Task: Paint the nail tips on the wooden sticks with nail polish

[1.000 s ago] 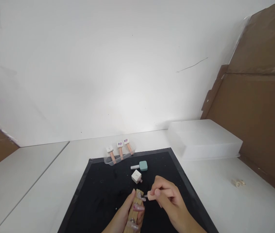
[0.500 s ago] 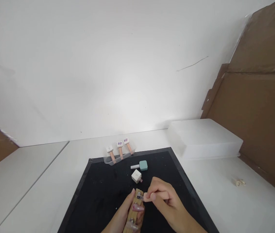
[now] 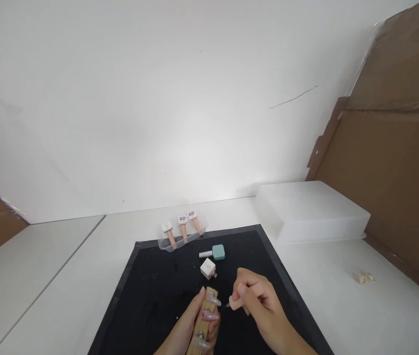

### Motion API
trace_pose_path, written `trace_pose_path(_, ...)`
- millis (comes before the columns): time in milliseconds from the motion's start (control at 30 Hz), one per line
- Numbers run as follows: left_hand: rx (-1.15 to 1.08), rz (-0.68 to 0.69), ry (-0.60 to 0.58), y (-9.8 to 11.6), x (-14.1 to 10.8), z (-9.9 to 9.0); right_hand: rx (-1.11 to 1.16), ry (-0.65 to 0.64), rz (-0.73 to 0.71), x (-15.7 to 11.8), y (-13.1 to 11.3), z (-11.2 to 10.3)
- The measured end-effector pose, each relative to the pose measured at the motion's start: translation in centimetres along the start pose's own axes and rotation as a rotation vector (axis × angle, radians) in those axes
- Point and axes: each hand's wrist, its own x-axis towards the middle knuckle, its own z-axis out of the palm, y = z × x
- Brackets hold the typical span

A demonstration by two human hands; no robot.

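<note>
My left hand (image 3: 183, 325) is closed around a narrow wooden nail stand (image 3: 201, 326), which slants toward me. Several false nails stick out from metal posts on it; the middle nail (image 3: 210, 315) is pinkish with a darker spot, and the top nail (image 3: 214, 300) looks pale and clear. To the right of the stand, my right hand (image 3: 266, 313) pinches a nail polish brush (image 3: 235, 302) by its pink cap. Its dark tip points left, a short way from the top nail and apart from it. Just beyond, a white polish bottle (image 3: 207, 268) lies with its neck uncapped.
A green polish bottle (image 3: 218, 252) with a white cap lies on the black mat (image 3: 150, 296). Three capped bottles rest in a clear tray (image 3: 165, 245) at the mat's far edge. At right are a white plastic box (image 3: 316, 212) and small cream pieces (image 3: 364, 278).
My right hand has drawn the brush away from the top nail, to the right. The top nail now shows fully. My left hand and the stand have barely moved.
</note>
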Motion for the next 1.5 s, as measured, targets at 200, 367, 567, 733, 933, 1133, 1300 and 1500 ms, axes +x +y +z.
trace_pose_path(200, -0.015, -0.012, -0.016, -0.2, -0.1, -0.4, 0.026, -0.03, -0.032, 0.0, 0.0, 0.0)
trace_pose_path(367, 0.016, -0.035, 0.0, -0.1, 0.1, -0.3, 0.044, -0.087, -0.072, -0.1, -0.2, -0.1)
trace_pose_path(567, 0.061, -0.052, 0.062, 0.1, 0.2, 0.1, 0.016, -0.124, -0.113, 0.1, -0.3, -0.2)
trace_pose_path(733, 0.065, -0.046, 0.06, 0.3, 0.0, 0.4, -0.06, -0.061, -0.041, 0.1, -0.4, -0.1)
trace_pose_path(933, 0.056, -0.046, 0.06, 0.6, -0.2, 0.5, -0.081, -0.005, -0.031, 0.1, -0.3, -0.2)
trace_pose_path(1133, 0.047, -0.034, 0.033, 0.1, 0.0, -0.1, -0.029, -0.015, -0.074, 0.1, -0.3, -0.3)
trace_pose_path(1300, 0.052, -0.036, 0.041, 0.0, 0.1, -0.1, -0.018, -0.083, -0.09, 0.0, -0.3, -0.3)
trace_pose_path(1500, 0.061, -0.035, 0.036, 0.4, 0.0, 0.4, -0.027, -0.061, -0.01, 0.0, -0.4, -0.1)
